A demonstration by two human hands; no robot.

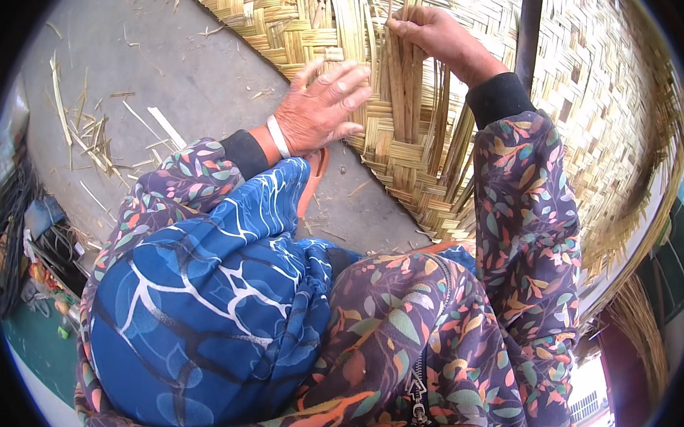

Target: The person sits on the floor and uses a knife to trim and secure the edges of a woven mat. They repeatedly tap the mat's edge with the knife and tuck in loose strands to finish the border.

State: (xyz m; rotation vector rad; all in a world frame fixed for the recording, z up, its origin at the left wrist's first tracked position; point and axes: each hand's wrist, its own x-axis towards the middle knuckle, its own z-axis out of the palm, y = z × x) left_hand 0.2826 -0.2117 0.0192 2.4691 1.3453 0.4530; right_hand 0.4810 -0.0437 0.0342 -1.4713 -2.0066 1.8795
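Note:
A large woven mat (595,57) of pale yellow, flattened reed-like strips spreads out in front of me. My right hand (435,32) pinches the upper ends of several brownish flat strips (407,96) that stand over the weave, thumb and fingers closed on them. To its left, my left hand (323,104) hovers near the mat's edge, palm down, its fingers apart with nothing in them. A white band (277,137) circles the left wrist. Beside my right wrist lies a long dark tool with a rounded end (529,33); its lower part is hidden behind my sleeve.
Loose strips and scraps (87,137) litter the grey floor (190,60) at the left. Dark cables (57,245) and mixed items lie at the far left. A bundle of thin stalks (638,323) is at the lower right. The mat curves up along the right.

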